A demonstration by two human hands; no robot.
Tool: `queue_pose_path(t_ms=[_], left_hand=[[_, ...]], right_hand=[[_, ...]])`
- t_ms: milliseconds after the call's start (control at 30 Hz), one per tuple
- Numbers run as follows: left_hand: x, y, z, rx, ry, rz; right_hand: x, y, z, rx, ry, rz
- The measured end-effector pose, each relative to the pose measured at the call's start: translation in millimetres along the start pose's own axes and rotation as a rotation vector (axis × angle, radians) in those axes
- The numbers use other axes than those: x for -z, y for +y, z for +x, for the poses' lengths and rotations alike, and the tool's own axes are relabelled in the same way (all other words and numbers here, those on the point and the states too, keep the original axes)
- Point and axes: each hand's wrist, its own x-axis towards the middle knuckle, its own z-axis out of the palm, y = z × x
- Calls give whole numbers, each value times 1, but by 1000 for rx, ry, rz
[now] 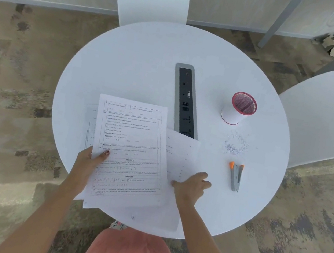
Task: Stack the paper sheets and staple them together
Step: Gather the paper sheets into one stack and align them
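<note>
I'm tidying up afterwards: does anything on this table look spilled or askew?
Yes. What look like loose silver staples lie scattered on the round white table, between the pink-rimmed mesh cup and the grey-and-orange stapler. The printed paper sheets are fanned askew and overhang the table's near edge.

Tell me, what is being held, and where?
The left hand grips the printed white paper sheet at its left edge, thumb on top. The right hand rests on a second white sheet; whether it grips cannot be told.
</note>
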Motion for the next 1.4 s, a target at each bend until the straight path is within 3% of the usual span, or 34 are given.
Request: queue_pose_path(t_ms=[167, 333, 633, 733, 933, 1133, 1300, 1400], left_hand=[[5, 0, 3, 7, 59, -8], [7, 4, 4, -3, 84, 3], [-8, 9, 2, -22, 95, -6], [-20, 9, -5, -27, 66, -22], [-40, 13, -15, 26, 26, -2], [-41, 24, -19, 17, -75, -64], [-39, 27, -20, 10, -136, -145], [-39, 25, -18, 91, -128, -242]], right_hand=[[33, 5, 11, 18, 101, 306], [75, -7, 9, 345, 317, 240], [137, -62, -34, 738, 630, 360], [136, -76, -47, 701, 512, 499], [88, -73, -27, 454, 202, 586], [48, -59, -13, 273, 76, 595], [38, -56, -8, 282, -12, 614], [35, -54, -8, 298, -46, 641]])
